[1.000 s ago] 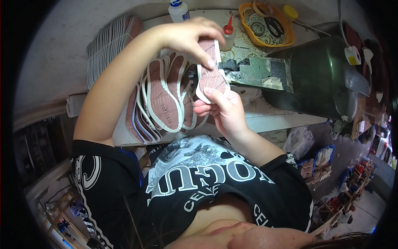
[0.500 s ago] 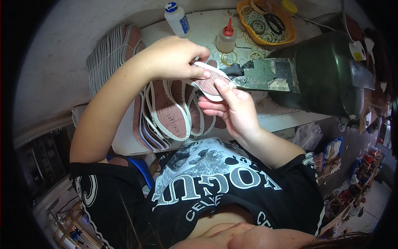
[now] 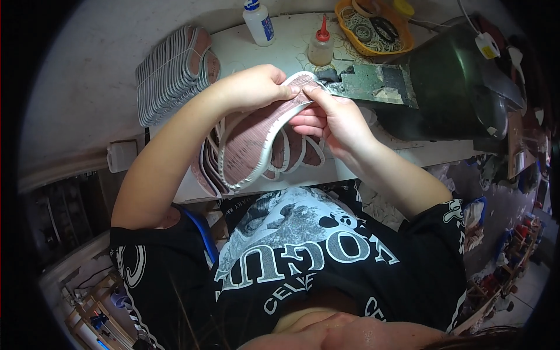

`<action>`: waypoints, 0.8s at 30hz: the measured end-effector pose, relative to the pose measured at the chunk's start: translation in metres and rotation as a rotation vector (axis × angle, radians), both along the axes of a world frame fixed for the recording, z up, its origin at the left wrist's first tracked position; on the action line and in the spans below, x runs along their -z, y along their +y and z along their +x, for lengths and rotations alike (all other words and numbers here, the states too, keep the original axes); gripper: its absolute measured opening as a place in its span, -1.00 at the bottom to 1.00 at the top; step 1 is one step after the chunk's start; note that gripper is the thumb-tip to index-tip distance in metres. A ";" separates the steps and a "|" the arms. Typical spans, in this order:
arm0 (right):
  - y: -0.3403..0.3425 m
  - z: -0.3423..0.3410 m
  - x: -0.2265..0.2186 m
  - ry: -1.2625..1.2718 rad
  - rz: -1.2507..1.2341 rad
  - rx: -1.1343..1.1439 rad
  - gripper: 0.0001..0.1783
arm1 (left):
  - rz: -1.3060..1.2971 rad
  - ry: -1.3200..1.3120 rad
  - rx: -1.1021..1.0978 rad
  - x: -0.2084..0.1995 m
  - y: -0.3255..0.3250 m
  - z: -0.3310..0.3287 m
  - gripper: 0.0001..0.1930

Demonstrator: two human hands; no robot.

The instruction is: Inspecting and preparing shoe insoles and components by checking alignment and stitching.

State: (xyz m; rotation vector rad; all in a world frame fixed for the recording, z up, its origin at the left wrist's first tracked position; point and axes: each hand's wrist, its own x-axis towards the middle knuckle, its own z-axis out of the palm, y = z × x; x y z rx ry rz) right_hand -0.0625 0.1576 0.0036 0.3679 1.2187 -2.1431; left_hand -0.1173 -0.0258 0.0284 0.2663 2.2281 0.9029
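Both hands grip a shoe insole [image 3: 252,144], reddish-brown with a white rim that looks notched along one side. Its narrower end is up at the tip of the green machine [image 3: 373,86], and its broad end slants down towards me. My left hand [image 3: 265,87] is closed on the upper end, thumb pressed on the brown face. My right hand [image 3: 335,116] pinches the same end from the right, thumb on top and fingers curled beneath. Several similar insoles [image 3: 298,150] lie behind it on the table, partly covered.
A tied stack of insoles [image 3: 172,76] stands at the left. Behind the hands are a white bottle [image 3: 258,24] with a blue cap, a red-tipped glue bottle [image 3: 321,48] and an orange basket [image 3: 402,46] of rubber bands. The machine's dark green body [image 3: 455,84] fills the right.
The insole has turned in my hands, so its broad end now swings down to the left and more of its face shows. My hands have come closer together at the machine's tip.
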 end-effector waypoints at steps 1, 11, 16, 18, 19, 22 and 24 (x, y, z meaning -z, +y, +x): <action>0.002 0.000 0.001 0.003 -0.001 -0.003 -0.63 | -0.001 0.003 -0.003 0.004 0.000 0.000 -0.60; 0.050 0.022 -0.006 0.025 0.088 -0.390 -0.67 | 0.285 -0.396 -0.326 0.001 0.013 0.017 -0.53; 0.072 0.045 0.008 0.173 0.165 -0.211 -0.68 | 0.194 -0.311 -0.306 0.000 0.012 0.007 -0.47; 0.062 0.042 0.006 0.151 0.133 -0.121 -0.69 | 0.143 -0.261 -0.278 -0.005 0.012 -0.002 -0.46; 0.058 0.039 0.004 0.127 0.112 -0.094 -0.69 | 0.088 -0.206 -0.251 -0.005 0.011 -0.006 -0.45; 0.042 0.028 0.003 0.104 0.029 -0.066 -0.70 | 0.144 -0.098 -0.305 0.020 0.003 -0.017 -0.48; 0.025 0.017 0.003 0.095 -0.107 -0.040 -0.70 | 0.229 -0.022 -0.389 0.022 -0.004 -0.018 -0.51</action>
